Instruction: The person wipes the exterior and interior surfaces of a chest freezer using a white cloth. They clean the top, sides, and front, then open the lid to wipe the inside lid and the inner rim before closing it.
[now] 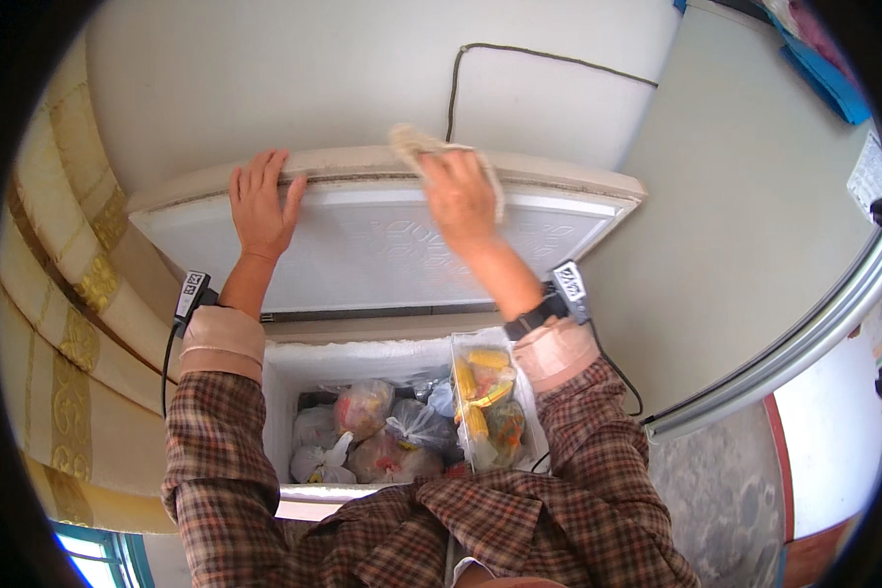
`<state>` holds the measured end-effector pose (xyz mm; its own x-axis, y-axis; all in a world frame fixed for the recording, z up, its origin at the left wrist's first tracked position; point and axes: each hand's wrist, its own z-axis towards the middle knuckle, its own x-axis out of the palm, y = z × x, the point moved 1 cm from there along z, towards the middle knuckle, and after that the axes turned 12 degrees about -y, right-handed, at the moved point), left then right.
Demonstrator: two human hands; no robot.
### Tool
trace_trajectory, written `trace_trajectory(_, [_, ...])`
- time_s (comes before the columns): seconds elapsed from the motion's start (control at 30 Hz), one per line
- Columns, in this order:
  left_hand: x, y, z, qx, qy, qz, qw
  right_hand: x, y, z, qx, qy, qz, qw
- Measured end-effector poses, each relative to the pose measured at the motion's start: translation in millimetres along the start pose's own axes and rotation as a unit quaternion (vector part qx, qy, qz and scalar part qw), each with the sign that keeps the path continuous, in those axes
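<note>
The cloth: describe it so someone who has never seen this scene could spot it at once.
Find the open freezer and its raised lid. At the lid's top edge, the right hand holds the cloth. It is the small, crumpled cream piece, unlike the broad, flat lid behind it.

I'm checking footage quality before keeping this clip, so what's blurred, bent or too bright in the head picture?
In the head view, the right hand and cloth look smeared, probably by motion; the left hand is crisper; the freezer lid bows, likely fisheye distortion; the window at lower left nearly whites out.
</note>
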<state>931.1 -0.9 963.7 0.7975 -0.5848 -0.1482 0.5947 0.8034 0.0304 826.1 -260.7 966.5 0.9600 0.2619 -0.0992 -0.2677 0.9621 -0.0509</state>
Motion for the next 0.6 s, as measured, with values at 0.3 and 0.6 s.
trace_trajectory(0.3, [8, 5, 4, -0.011, -0.008, 0.007, 1.0, -116, -170, -35, 0.116, -0.04, -0.17, 0.978])
trace_trajectory(0.6, [12, 4, 0, -0.029, -0.03, 0.013, 0.999, -65, -106, -34, 0.04, -0.021, -0.069, 0.997])
